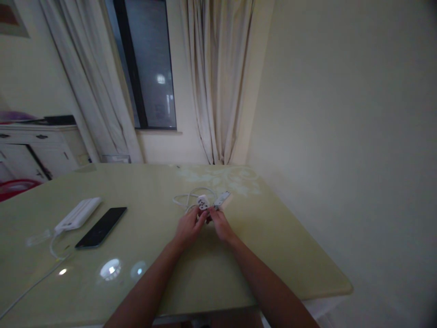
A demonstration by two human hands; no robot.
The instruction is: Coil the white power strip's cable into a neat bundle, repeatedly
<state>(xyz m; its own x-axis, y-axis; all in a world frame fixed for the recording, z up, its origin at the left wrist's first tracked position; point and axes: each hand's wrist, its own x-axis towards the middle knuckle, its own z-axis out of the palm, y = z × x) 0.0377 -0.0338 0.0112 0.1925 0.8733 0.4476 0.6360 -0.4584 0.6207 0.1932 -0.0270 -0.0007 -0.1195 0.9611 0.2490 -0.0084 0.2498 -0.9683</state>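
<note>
Near the middle of the table, my left hand (188, 226) and my right hand (221, 224) are close together with fingers closed. A white plug (202, 201) with dark spots on its face stands up at my left fingertips, which grip it low down. A slim white power strip (222, 198) slants away to the right from the fingertips of my right hand, its near end between them. Behind both hands a thin white cable (187, 196) lies in loose loops. My fingers hide the small dark parts between the hands.
To the left lie a black phone (101, 228) and a white power bank (78, 214) with a white cord (34, 286) running to the near left edge. A wall (341, 159) borders the table (273, 255) on the right. Curtains (218, 82) and a window stand behind.
</note>
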